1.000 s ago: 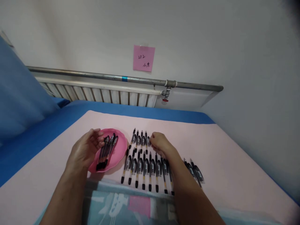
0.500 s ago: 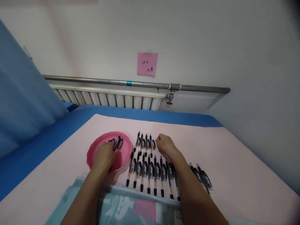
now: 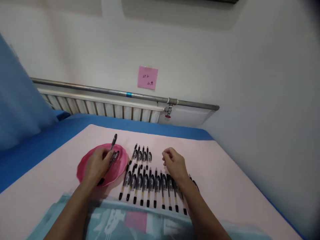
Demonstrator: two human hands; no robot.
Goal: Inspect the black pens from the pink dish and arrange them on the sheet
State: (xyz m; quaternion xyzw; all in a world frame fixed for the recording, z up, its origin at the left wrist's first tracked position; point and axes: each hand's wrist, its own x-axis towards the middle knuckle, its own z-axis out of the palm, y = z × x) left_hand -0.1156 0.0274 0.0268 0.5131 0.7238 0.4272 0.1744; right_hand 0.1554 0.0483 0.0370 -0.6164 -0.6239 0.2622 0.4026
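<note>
In the head view, we take the pink plate (image 3: 122,166) as landmark; over it we find the left hand (image 3: 96,165), its thumb and fingers pinched on a black pen (image 3: 114,140), whose dark upper end rises above the grip; beneath and beside these fingers, further pens (image 3: 114,158) lie in the plate. Just right of the plate, we note a short far row of pens (image 3: 143,156) and a longer near row (image 3: 151,183), tips pointing away from us, dark caps among them; the right forearm covers part of the near row. Well to the right of the plate, we see the right hand (image 3: 175,164) with its fingers curled inward; we cannot tell whether they hold anything; a pink sheet (image 3: 232,196) lies beneath plate and rows alike.
</note>
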